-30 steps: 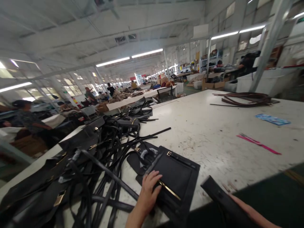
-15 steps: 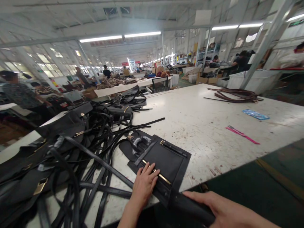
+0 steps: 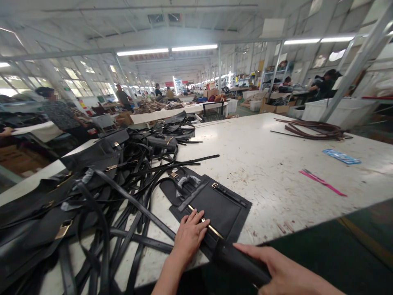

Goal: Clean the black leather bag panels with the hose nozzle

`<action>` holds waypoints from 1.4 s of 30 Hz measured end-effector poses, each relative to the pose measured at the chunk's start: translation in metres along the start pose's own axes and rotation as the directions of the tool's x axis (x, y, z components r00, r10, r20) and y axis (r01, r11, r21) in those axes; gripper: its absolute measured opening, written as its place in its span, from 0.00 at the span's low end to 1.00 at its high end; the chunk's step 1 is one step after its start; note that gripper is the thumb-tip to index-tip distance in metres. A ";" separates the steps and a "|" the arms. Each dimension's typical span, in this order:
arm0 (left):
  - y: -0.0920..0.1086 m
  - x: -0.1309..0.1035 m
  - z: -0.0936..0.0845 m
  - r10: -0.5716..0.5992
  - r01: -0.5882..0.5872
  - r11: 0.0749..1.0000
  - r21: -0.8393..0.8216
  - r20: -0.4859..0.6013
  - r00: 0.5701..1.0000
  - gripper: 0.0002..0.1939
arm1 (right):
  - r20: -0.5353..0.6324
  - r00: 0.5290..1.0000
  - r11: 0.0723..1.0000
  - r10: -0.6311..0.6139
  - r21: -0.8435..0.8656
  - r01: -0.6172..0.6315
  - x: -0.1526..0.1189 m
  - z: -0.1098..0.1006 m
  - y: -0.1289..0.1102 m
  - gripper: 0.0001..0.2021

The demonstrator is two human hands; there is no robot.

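Observation:
A flat black leather bag panel (image 3: 225, 205) lies at the table's near edge, with a small gold buckle strap, a gold bar (image 3: 215, 231) and a plastic-wrapped handle (image 3: 188, 183). My left hand (image 3: 190, 234) rests on it, fingers stretched over the gold bar. At the panel's lower right corner, my right hand (image 3: 279, 266) is closed around a black leather piece (image 3: 241, 262) that reaches past the table edge. Whether this piece is joined to the panel I cannot tell; the right fingertips are mostly hidden.
Black bag parts and long straps (image 3: 135, 196) are heaped on the left. On the white table (image 3: 258, 164) lie brown straps (image 3: 316, 129), a blue packet (image 3: 341, 156) and a pink strip (image 3: 324, 183). A person (image 3: 59, 112) stands at the far left.
The view has turned a little left, so the surroundings appear farther right. My left hand stays on the panel. The black piece in my right hand has shifted slightly left against the panel's corner.

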State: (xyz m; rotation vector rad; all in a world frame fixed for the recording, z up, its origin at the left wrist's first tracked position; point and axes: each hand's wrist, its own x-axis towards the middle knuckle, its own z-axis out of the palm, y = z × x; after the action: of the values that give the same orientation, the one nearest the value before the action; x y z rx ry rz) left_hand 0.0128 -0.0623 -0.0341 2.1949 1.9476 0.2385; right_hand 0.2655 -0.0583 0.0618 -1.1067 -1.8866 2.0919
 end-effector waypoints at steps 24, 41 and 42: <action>0.062 0.067 0.065 -0.021 0.045 0.988 0.149 -0.161 0.987 0.33 | -0.237 0.971 0.999 0.021 0.049 -0.010 0.014 -0.132 0.050 0.36; 0.066 0.060 0.055 -0.041 0.057 0.992 0.114 -0.141 0.989 0.34 | -0.172 0.983 0.998 -0.066 -0.022 0.064 0.041 -0.131 0.040 0.38; 0.066 0.061 0.057 -0.036 0.053 0.991 0.119 -0.143 0.989 0.33 | -0.187 0.980 0.997 -0.070 -0.028 0.066 0.046 -0.129 0.038 0.38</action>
State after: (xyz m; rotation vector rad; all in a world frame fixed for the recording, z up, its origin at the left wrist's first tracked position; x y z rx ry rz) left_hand 0.0972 -0.0118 -0.0730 2.2630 2.1376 0.2812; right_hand 0.3203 0.0631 0.0124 -1.1806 -1.8353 1.8636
